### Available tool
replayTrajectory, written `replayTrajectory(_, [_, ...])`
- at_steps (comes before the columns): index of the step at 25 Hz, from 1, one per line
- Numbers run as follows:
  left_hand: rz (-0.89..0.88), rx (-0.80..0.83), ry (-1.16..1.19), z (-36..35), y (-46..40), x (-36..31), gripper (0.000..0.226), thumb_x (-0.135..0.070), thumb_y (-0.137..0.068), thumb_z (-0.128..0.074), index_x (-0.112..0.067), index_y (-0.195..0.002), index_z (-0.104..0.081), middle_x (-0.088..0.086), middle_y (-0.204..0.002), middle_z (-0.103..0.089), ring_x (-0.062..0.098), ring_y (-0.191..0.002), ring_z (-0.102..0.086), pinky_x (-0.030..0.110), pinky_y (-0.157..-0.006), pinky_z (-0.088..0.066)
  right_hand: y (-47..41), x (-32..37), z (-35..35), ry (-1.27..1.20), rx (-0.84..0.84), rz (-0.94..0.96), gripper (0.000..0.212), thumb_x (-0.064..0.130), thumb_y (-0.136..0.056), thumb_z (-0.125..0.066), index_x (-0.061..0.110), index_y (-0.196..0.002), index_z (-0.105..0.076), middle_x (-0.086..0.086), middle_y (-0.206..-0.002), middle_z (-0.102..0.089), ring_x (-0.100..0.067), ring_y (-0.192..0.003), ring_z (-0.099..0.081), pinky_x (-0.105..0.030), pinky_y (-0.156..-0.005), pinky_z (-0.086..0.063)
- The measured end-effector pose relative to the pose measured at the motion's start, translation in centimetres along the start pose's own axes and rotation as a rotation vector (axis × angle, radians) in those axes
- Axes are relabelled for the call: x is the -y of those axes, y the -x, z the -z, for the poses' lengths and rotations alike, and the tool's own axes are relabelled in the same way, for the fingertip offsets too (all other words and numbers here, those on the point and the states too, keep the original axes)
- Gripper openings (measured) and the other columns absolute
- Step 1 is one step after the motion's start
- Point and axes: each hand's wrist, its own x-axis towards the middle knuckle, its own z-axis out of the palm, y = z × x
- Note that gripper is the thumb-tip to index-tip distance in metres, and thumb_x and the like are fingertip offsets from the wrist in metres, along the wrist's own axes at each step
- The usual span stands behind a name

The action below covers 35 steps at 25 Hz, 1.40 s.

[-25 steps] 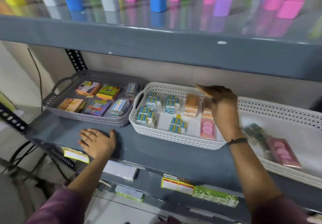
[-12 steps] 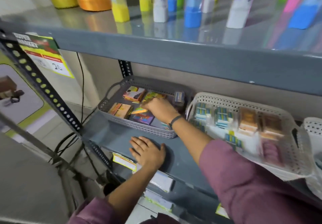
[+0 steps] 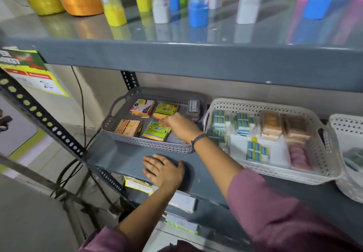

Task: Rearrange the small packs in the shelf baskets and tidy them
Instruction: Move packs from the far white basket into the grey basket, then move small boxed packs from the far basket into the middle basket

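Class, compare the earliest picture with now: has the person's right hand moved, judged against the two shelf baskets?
Yes. The right hand went leftward, from the white perforated basket into the grey perforated basket.

Grey basket, perhaps cream basket

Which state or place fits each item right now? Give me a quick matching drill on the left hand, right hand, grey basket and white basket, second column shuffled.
Column 1:
1. left hand
2. right hand
3. grey basket
4. white basket

Column 2:
A. holds blue-and-white packs and pink packs
B. flat, palm down on the shelf
C. at the shelf's left end, holds colourful card packs
D. reaching into the grey basket, fingers on a green pack

Pairs: 1-B, 2-D, 3-C, 4-A
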Motion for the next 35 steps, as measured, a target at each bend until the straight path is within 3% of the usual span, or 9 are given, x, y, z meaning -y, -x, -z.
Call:
replayTrajectory(2, [-0.01, -0.054, 0.007, -0.2, 0.3, 0.1, 0.089, -0.051, -0.089, -0.041, 0.005, -0.145, 0.0, 0.029, -0.154, 0.009, 0.038, -0.143, 0.013, 0.049, -0.116, 0.003, 3.5, -1.3, 1.6, -0.08, -0.147, -0.044, 0.056, -0.008, -0.089, -0.039, 0.024, -0.131, -0.058, -0.019, -0.124, -0.066, -0.038, -0.103, -0.065, -0.042, -0.084, -0.056])
replayTrajectory(6, [-0.18, -0.195, 0.052, -2.7, 3.4, -1.2, 0.089, -0.046, -0.089, -0.047, 0.011, -0.144, -0.007, 0.032, -0.153, -0.003, 0.04, -0.144, 0.003, 0.048, -0.117, 0.001, 13.1, -6.7, 4.4, -0.239, -0.38, -0.217, 0.037, 0.006, -0.091, -0.049, 0.019, -0.122, -0.066, -0.012, -0.12, -0.07, -0.03, -0.108, -0.065, -0.037, -0.092, -0.053])
replayTrajectory(14, [-0.392, -0.207, -0.148, -9.3, 12.3, -7.2, 0.091, -0.059, -0.089, -0.029, 0.011, -0.144, -0.009, 0.029, -0.154, -0.011, 0.035, -0.145, 0.0, 0.053, -0.115, 0.005, 31.1, -20.2, 8.5, -0.071, -0.664, -0.693, 0.031, 0.009, -0.089, -0.053, 0.01, -0.117, -0.067, -0.01, -0.124, -0.068, -0.026, -0.115, -0.062, -0.033, -0.098, -0.047])
replayTrajectory(16, [-0.41, -0.258, -0.189, -9.8, 12.7, -7.3, 0.09, -0.06, -0.088, -0.022, 0.01, -0.144, -0.013, 0.027, -0.154, -0.015, 0.034, -0.145, -0.004, 0.054, -0.115, 0.003, 33.9, -23.0, 9.1, 0.033, -0.655, -0.874, 0.035, 0.013, -0.091, -0.052, 0.012, -0.124, -0.062, -0.014, -0.128, -0.063, -0.031, -0.118, -0.057, -0.035, -0.096, -0.045])
replayTrajectory(21, [-0.404, -0.24, -0.188, -9.6, 12.8, -7.5, 0.088, -0.058, -0.089, -0.029, 0.009, -0.145, -0.014, 0.026, -0.154, -0.013, 0.034, -0.145, -0.007, 0.051, -0.116, -0.002, 36.4, -26.6, 8.8, 0.044, -0.347, -1.228, 0.037, 0.02, -0.093, -0.049, 0.009, -0.129, -0.049, -0.022, -0.128, -0.051, -0.041, -0.119, -0.049, -0.048, -0.097, -0.043])
replayTrajectory(26, [-0.387, -0.222, -0.213, -9.6, 12.7, -7.4, 0.089, -0.06, -0.089, -0.024, 0.006, -0.146, -0.01, 0.023, -0.156, -0.009, 0.033, -0.145, -0.004, 0.05, -0.117, -0.003, 36.2, -26.3, 9.6, -0.098, -0.508, -1.192, 0.052, 0.021, -0.085, -0.063, 0.017, -0.134, -0.046, -0.021, -0.13, -0.049, -0.04, -0.116, -0.053, -0.043, -0.094, -0.047])
replayTrajectory(29, [-0.389, -0.226, -0.212, -9.6, 12.6, -7.5, 0.089, -0.061, -0.088, -0.023, 0.005, -0.146, -0.009, 0.023, -0.156, -0.008, 0.032, -0.146, -0.002, 0.05, -0.117, -0.002, 33.5, -23.5, 10.8, -0.103, -0.689, -0.996, 0.044, 0.029, -0.078, -0.069, 0.025, -0.12, -0.057, -0.013, -0.126, -0.049, -0.033, -0.101, -0.062, -0.03, -0.076, -0.045])
replayTrajectory(32, [-0.388, -0.23, -0.218, -9.7, 12.6, -7.5, 0.089, -0.061, -0.088, -0.023, 0.005, -0.147, -0.009, 0.023, -0.156, -0.008, 0.032, -0.146, -0.002, 0.05, -0.117, -0.002, 28.9, -20.5, 10.9, -0.075, -0.606, -0.844, 0.029, 0.041, -0.074, -0.069, 0.025, -0.099, -0.065, -0.011, -0.114, -0.056, -0.028, -0.09, -0.065, -0.026, -0.069, -0.045])
replayTrajectory(35, [-0.386, -0.236, -0.221, -9.7, 12.6, -7.4, 0.088, -0.061, -0.088, -0.022, 0.004, -0.147, -0.009, 0.023, -0.156, -0.008, 0.032, -0.146, -0.002, 0.05, -0.117, -0.003, 25.2, -19.1, 8.9, 0.007, -0.426, -0.779, 0.043, 0.039, -0.075, -0.07, 0.02, -0.113, -0.062, -0.013, -0.123, -0.051, -0.032, -0.1, -0.065, -0.034, -0.081, -0.052])
